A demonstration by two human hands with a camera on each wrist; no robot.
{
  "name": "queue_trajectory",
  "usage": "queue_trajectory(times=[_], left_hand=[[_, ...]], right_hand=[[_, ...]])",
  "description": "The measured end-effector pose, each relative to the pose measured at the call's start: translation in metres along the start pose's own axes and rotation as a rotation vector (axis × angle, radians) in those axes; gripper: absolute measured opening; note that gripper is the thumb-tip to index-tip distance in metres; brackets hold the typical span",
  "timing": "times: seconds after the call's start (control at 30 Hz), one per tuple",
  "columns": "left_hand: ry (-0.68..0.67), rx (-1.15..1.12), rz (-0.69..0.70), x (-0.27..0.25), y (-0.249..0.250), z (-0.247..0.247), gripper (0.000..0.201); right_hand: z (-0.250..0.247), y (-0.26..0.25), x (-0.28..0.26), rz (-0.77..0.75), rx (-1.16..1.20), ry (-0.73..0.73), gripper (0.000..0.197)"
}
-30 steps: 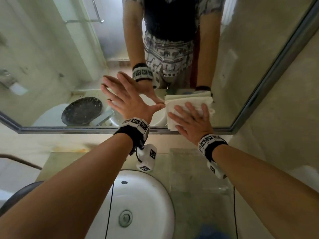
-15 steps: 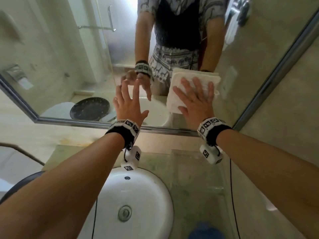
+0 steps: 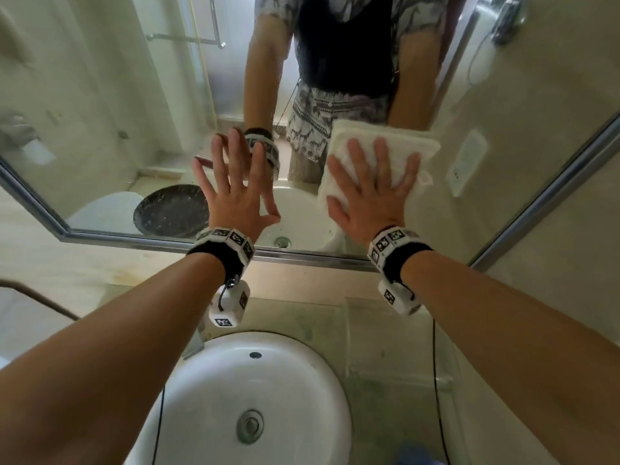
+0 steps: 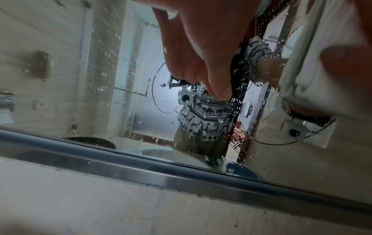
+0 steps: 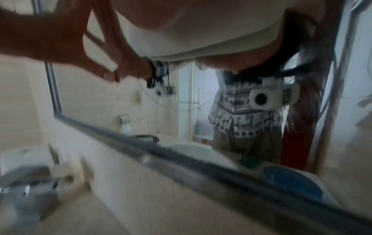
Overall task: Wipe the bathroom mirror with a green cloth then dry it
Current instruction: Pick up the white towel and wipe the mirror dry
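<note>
White towel [image 3: 379, 152], right of frame centre, is pressed flat on the mirror [image 3: 100, 112] by the right hand [image 3: 372, 193], fingers spread. Left hand [image 3: 235, 193] is splayed, holding nothing, on the glass. Looks like the drying step; droplets remain lower left, so sweep there next.

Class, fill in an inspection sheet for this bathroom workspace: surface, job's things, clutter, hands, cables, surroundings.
Surface: mirror, droplets near its lower edge in the left wrist view.
Job's things: white towel flat against the mirror; green cloth only as a blurred reflection.
Clutter: blue item at the counter's edge.
Hands: left hand spread, bare; right hand presses the towel.
Cables: black cable from the right wrist.
Surroundings: white sink below.
</note>
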State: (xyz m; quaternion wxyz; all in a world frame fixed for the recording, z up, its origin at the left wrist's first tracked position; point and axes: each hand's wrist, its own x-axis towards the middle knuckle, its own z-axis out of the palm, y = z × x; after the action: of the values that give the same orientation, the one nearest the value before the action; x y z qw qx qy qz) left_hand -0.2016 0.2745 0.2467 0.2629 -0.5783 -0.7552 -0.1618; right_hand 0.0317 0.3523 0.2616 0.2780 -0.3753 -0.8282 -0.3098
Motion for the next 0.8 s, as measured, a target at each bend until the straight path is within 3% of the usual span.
queue_trajectory(times=[0.2, 0.4, 0.57, 0.8], left_hand=[[0.052, 0.02, 0.035, 0.001, -0.001, 0.013, 0.148], [0.111, -0.016, 0.049, -0.001, 0.002, 0.018, 0.148], [0.035, -0.021, 0.032, -0.004, 0.003, 0.014, 0.149], [-0.011, 0.025, 0.057, -0.01, -0.001, 0.003, 0.136]], right_hand=[[0.057, -0.03, -0.066, -0.278, -0.065, -0.111, 0.069], [0.067, -0.046, -0.08, -0.295, -0.072, -0.153, 0.076], [0.037, -0.028, -0.049, -0.335, -0.071, -0.135, 0.078], [-0.017, -0.023, 0.03, -0.128, -0.026, 0.078, 0.069]])
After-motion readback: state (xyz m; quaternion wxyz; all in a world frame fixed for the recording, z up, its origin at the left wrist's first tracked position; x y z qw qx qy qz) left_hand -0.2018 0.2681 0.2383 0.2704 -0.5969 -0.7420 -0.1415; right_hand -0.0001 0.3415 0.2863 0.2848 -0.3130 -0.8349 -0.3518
